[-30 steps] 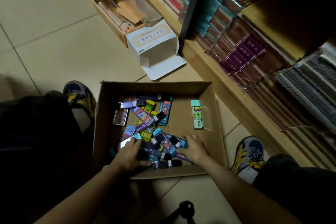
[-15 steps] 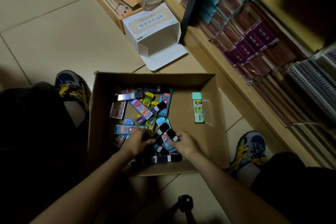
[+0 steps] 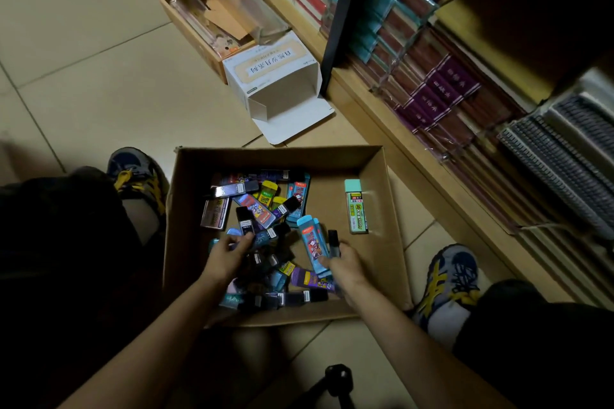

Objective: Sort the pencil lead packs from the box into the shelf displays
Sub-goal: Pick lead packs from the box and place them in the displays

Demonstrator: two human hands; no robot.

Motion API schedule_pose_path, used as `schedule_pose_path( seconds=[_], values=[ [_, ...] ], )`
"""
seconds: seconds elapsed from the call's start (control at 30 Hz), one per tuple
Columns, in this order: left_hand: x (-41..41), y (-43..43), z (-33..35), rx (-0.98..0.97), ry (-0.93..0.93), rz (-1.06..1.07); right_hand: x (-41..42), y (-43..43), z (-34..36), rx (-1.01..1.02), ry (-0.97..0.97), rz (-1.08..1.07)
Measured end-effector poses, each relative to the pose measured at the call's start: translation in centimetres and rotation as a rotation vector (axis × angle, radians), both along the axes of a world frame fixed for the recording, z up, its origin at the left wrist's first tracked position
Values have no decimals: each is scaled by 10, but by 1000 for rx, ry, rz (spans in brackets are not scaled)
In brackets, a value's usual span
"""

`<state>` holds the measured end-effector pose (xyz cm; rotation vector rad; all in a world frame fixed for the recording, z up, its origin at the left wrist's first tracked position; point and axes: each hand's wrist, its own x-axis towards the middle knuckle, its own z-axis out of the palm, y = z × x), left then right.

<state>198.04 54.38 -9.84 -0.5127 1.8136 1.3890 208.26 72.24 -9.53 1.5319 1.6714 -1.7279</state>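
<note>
Two hands: both are low inside the cardboard box [image 3: 279,159], near its front wall, where the heap of packs is thickest.
Left hand [image 3: 229,254]: the grip is closed around a black-capped pack [image 3: 246,222]. The pack stands up out of the fingers, I judge so that its label can be read.
Right hand [image 3: 345,264]: the grip pinches a slim dark pack [image 3: 334,242] by its lower end, and the top end points away from the person. The two held packs look alike, so probably one kind is being collected.
Pencil lead packs [image 3: 265,209]: they have many colours and lie crossed over each other in the left and middle part of the box. None that I can see is in a shelf display.
Mint pack [image 3: 356,206]: it lies alone and flat on the bare bottom at the right side, apart from the heap. Maybe it is separated as a different kind, but I cannot be sure.
Box position: it is on the floor [image 3: 99,93] between the shoes [image 3: 448,289], just beside the shelf [image 3: 398,139], so the reach from box to shelf is short.
Shelf content: stacked notebooks and spiral pads show. A display for lead packs is not in view.
White carton [image 3: 279,86]: it is open and lies on its side near the shelf foot, behind the box.
Stage: in my judgement, picking by kind is in hand and placing is not yet begun.
</note>
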Motion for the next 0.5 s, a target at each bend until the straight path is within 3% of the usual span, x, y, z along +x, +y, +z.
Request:
schedule_pose_path(
  seconds=[0.13,0.3,0.5],
  values=[
    [14,30,23,85,36,140,-3,13,29,-84,141,-142],
    [29,67,67,320,66,159,-8,17,75,-203,329,-129],
    [25,79,119,626,-41,166,-10,18,140,-102,465,-82]
  ],
)
